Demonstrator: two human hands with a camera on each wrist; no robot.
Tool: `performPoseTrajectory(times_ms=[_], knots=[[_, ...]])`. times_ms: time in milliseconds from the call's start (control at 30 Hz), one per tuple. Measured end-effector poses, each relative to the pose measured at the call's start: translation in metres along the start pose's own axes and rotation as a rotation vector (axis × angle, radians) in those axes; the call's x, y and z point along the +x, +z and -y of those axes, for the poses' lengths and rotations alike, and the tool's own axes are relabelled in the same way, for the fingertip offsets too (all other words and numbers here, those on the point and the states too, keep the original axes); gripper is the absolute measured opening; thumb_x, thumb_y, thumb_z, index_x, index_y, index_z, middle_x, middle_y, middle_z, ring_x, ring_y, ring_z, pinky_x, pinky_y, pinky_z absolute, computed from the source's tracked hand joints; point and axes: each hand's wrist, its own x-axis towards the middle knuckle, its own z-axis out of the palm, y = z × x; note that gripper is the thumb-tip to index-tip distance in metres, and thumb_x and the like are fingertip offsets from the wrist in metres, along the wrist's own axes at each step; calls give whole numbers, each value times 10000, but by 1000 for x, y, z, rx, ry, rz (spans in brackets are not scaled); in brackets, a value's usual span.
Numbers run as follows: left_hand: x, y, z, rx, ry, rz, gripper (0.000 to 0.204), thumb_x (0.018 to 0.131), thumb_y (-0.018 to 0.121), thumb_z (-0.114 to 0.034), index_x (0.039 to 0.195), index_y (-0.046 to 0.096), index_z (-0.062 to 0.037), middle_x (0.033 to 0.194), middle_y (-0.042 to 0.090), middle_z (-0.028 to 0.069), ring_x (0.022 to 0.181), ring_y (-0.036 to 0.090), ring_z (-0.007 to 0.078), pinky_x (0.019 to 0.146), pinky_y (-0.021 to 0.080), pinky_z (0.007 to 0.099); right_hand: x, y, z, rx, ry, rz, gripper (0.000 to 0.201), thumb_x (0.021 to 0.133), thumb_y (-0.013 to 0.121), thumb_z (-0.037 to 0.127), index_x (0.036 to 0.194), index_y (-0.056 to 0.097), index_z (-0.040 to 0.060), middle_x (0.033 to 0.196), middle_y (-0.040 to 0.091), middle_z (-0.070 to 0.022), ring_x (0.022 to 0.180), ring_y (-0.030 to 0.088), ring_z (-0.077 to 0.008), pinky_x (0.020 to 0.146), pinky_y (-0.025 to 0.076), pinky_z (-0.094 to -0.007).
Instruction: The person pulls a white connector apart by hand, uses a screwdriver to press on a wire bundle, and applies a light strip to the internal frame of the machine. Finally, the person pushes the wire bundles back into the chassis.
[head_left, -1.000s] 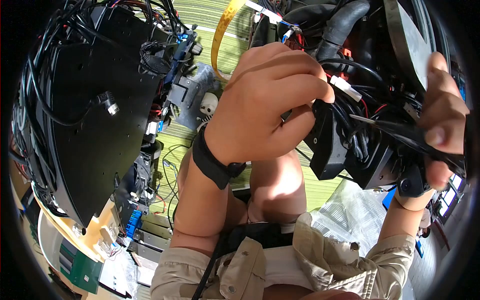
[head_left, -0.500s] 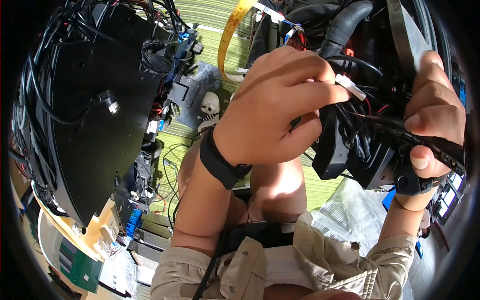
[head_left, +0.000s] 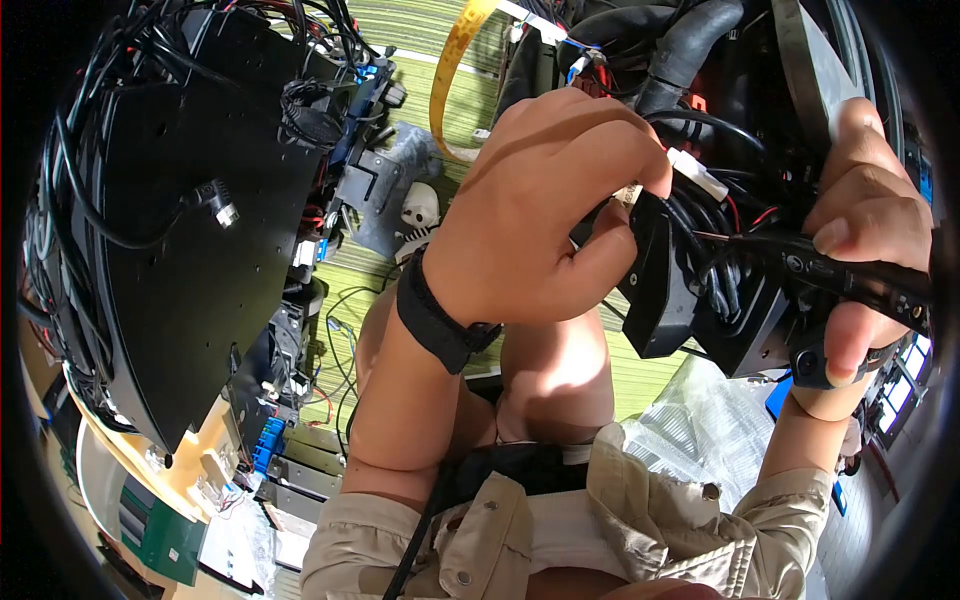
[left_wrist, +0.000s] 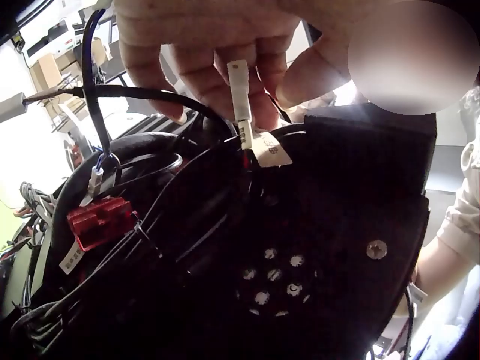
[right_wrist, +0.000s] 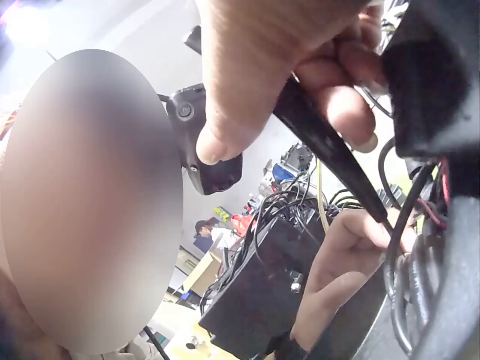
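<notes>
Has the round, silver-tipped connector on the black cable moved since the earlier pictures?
No, the connector sits at the same spot against the big black panel.

Sunlit green striped floor (head_left: 405, 85); grey floor (head_left: 850, 545) at right; bright light (right_wrist: 26, 26).

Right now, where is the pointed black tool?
In the head view, the pointed black tool is at right, in the right hand, its tip by the black cables, below the white connector.

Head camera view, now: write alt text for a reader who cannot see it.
The right hand grips a slim black tool, its thin tip pointed at bundled black cables; the left hand curls beside them, near a small label.
</notes>
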Motion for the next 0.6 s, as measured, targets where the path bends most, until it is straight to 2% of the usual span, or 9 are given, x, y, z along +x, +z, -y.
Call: performPoseTrajectory(times_ms=[167, 267, 333, 467, 567, 600], knots=[[0, -1, -1, 17, -1, 0, 328, 584, 487, 46, 881, 590, -47, 873, 643, 113, 864, 608, 273, 796, 472, 349, 3, 8, 3, 16, 6, -67, 686, 657, 579, 756, 852, 576, 99, 654, 544, -35, 580, 405, -164, 682, 301, -379], [0, -2, -1, 24, 0, 4, 336, 585, 490, 44, 890, 600, -45, 882, 642, 117, 864, 608, 272, 796, 473, 345, 10, 6, 6, -17, 19, -52, 686, 655, 587, 748, 860, 583, 94, 668, 561, -47, 580, 418, -171, 660, 304, -375], [0, -2, -2, 26, -9, 7, 342, 588, 492, 42, 899, 606, -44, 895, 641, 121, 868, 606, 272, 795, 472, 343, 16, 3, 9, -80, 16, 46, 670, 660, 602, 731, 844, 582, 87, 673, 566, -55, 583, 435, -180, 657, 306, -374], [0, -1, -4, 38, -24, -5, 348, 595, 508, 25, 918, 619, -42, 935, 632, 134, 880, 600, 273, 789, 471, 336, 20, 4, 11, -81, 13, 39, 638, 663, 626, 703, 827, 582, 88, 674, 565, -57, 592, 450, -187, 654, 310, -375], [-1, 0, -5, 35, -43, -12, 343, 597, 523, 8, 922, 619, -44, 946, 626, 137, 878, 596, 271, 781, 470, 335, 20, 3, 17, -80, 63, 33, 531, 719, 673, 608, 815, 583, 93, 674, 565, -60, 597, 456, -193, 660, 316, -382], [-1, 0, -4, 35, -44, -12, 343, 597, 523, 8, 922, 619, -44, 946, 626, 137, 878, 596, 271, 781, 470, 335, 23, 0, 19, -109, 80, 81, 454, 735, 676, 534, 814, 584, 97, 672, 564, -63, 598, 458, -197, 659, 316, -386]])
